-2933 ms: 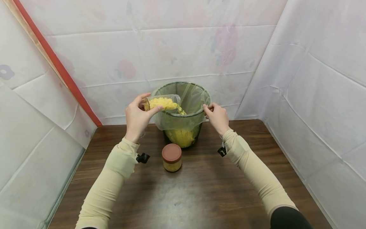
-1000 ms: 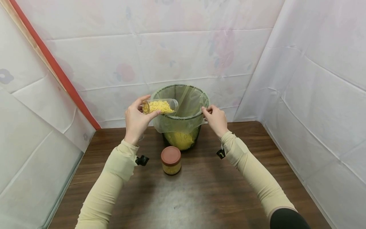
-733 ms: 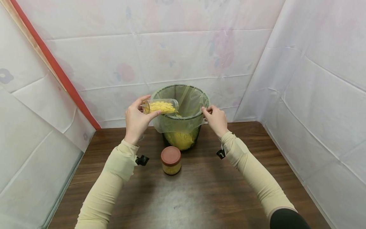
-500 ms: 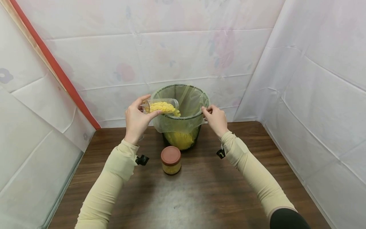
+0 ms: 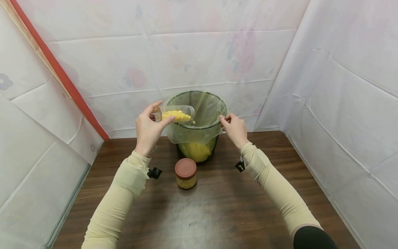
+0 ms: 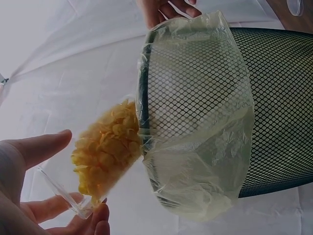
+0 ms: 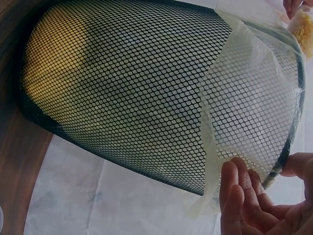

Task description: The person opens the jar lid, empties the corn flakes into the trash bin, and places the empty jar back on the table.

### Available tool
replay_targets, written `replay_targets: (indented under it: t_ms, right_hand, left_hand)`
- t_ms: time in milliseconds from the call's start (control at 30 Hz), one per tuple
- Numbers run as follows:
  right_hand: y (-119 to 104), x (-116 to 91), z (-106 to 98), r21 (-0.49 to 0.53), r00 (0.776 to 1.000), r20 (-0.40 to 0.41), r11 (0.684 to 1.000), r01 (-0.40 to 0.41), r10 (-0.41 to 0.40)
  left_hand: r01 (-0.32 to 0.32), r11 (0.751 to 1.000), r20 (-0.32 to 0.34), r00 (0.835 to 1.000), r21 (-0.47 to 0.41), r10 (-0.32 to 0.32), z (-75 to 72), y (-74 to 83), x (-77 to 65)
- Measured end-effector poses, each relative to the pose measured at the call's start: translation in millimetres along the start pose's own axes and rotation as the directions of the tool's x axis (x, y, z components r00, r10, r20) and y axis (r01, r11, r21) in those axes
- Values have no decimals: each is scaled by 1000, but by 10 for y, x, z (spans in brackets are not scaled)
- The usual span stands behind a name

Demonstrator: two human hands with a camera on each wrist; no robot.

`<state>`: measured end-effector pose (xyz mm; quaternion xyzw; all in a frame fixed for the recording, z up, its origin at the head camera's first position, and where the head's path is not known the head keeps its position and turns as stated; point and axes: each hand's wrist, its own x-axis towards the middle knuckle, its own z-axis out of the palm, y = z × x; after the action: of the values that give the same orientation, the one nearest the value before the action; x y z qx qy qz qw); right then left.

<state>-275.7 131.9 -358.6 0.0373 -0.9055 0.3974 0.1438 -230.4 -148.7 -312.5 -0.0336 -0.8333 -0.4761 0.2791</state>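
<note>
My left hand [image 5: 146, 129] holds a clear jar [image 5: 175, 113] on its side, its threaded mouth over the near-left rim of a mesh wastebasket [image 6: 281, 112]. Yellow flakes [image 6: 110, 147] lie along the jar's lower side, and a small bit shows just below the mouth. A pale, see-through bag [image 5: 189, 136] lines the basket and folds down over the outside. At the right of the rim, my right hand [image 5: 235, 128] grips the edge, thumb [image 7: 296, 164] inside and fingers outside over the bag. A yellow heap [image 7: 56, 54] shows through the mesh at the bottom.
A jar with a reddish-brown lid [image 5: 186, 168] and yellow contents stands on the dark wooden table [image 5: 217, 207], right in front of the basket. A clear, round-edged piece [image 6: 295, 6] lies on the table, partly hidden by my left wrist. White sheeting [image 5: 124, 62] hangs behind and along both sides.
Flakes have poured from the jar into the basket, and fewer are left in the jar than before. Both hands keep their holds in nearly the same places.
</note>
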Motion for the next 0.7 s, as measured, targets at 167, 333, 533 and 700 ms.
replay_targets:
  t_ms: [167,333,533,700]
  right_hand:
    - [-5,6,-6,-7,1000,6,1000,-5,5]
    - [-9,9,-9,-4,1000,5,1000,-11,11]
    - [-5,10,-7,8,1000,8,1000,-13,13]
    - [-12,13,-10,7,1000,6,1000,-21,21]
  left_hand:
    - [11,1000,-8,1000,-12,-11,8,6,4]
    - [17,1000,-8,1000,-7,-17,11,14,9]
    - [4,1000,-7,1000,-13,-4,18,29,32]
    - [-6,1000,-10,1000,-9,6,22,26,47]
